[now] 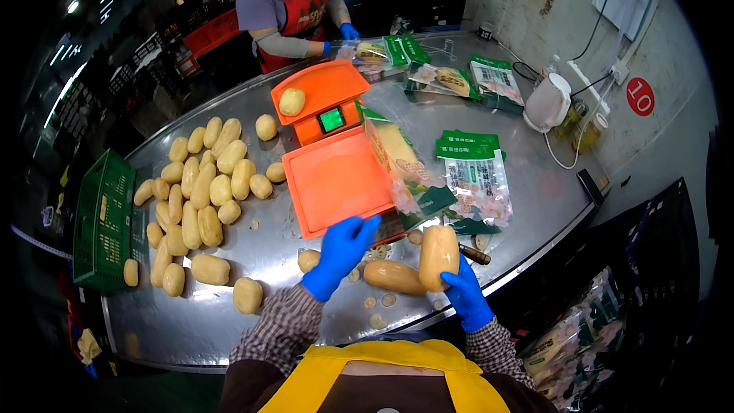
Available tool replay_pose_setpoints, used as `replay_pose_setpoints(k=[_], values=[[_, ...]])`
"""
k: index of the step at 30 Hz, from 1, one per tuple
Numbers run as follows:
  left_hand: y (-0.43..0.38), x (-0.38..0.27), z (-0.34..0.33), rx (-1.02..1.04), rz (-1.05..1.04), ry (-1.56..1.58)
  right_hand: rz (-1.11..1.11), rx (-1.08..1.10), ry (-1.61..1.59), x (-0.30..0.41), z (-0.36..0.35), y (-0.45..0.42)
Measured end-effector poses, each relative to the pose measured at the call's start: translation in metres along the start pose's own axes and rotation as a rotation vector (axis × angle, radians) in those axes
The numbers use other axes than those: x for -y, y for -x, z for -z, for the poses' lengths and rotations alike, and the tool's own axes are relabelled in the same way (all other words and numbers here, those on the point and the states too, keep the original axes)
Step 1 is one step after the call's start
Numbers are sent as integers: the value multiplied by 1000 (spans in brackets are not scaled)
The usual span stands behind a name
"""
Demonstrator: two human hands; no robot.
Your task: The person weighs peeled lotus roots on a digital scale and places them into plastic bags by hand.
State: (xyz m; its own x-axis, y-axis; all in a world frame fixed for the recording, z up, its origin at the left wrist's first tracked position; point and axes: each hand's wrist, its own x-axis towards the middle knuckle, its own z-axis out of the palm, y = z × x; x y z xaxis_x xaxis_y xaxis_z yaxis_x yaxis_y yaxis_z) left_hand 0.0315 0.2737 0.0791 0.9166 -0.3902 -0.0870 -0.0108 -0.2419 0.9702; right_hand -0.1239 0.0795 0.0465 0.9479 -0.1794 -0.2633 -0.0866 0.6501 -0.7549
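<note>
My right hand [469, 297], in a blue glove, grips an upright lotus root segment [439, 253] just above the table's near edge. Another lotus root segment [395, 276] lies on the metal beside it, partly covered. My left hand [343, 255], also gloved in blue, hovers at the near edge of an orange weighing scale [338, 183]; its fingers are apart and I see nothing in them. A small lotus root piece [308, 260] lies by the left wrist. Thin cut slices [389, 300] are scattered around. A wooden knife handle [476, 254] shows behind the right hand.
Many lotus root segments [200, 186] cover the left of the steel table [172, 335], beside a green crate [103, 218]. A filled bag [404, 163] leans on the scale near flat printed bags [479, 183]. Behind a second orange scale [321, 92] stands a co-worker [298, 17]. An electric kettle [547, 103] stands right.
</note>
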Motion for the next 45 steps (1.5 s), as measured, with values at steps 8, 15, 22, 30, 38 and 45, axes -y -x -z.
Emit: replay_pose_setpoints(k=[8, 15, 22, 30, 38, 45], values=[[-62, -51, -40, 137, -87, -491, 30, 43, -92, 23, -27, -43], [-42, -50, -6, 105, 249, 105, 157, 186, 88, 15, -58, -91], [-14, 13, 18, 88, 318, 169, 600, 16, 695, -37, -83, -136], [3, 43, 8, 4, 451, 304, 526, 154, 1335, -35, -89, -133], [2, 58, 1, 6, 273, 123, 1225, 74, 1793, -77, -76, -192], [0, 65, 6, 82, 335, 331, 1300, 158, 1965, -78, -66, -214]])
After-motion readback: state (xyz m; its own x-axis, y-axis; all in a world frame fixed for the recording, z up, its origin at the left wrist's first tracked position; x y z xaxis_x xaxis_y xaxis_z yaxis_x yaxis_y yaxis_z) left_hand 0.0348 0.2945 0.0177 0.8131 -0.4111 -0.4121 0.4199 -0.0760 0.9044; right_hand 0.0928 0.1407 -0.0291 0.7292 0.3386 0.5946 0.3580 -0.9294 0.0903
